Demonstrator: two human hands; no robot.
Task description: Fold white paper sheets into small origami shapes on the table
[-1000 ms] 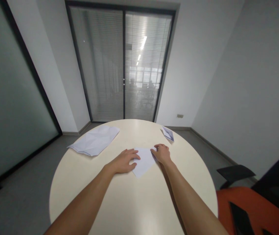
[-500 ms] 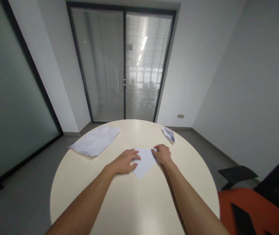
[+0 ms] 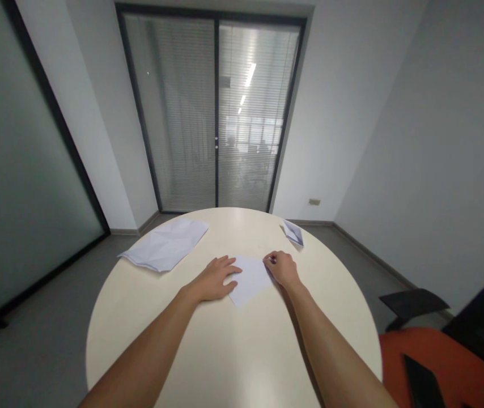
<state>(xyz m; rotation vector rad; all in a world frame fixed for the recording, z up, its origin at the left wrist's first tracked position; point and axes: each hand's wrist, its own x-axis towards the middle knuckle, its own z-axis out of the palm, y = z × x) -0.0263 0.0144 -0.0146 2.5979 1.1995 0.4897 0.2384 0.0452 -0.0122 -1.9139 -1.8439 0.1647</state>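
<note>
A white sheet of paper (image 3: 248,281) lies flat on the round desk (image 3: 233,345), between the two grips, with a pointy end toward the person. The left grip (image 3: 214,279) is loose, its fingers spread and touching the left side of the sheet. The right grip (image 3: 283,269) is curled at the far right corner; I can't tell if it pinches the paper. Just past the right grip sits a small folded paper (image 3: 293,233). Past the left grip, farther left, is a big creased paper (image 3: 168,243). Well right of the right grip stands an orange-red office chair (image 3: 458,362).
</note>
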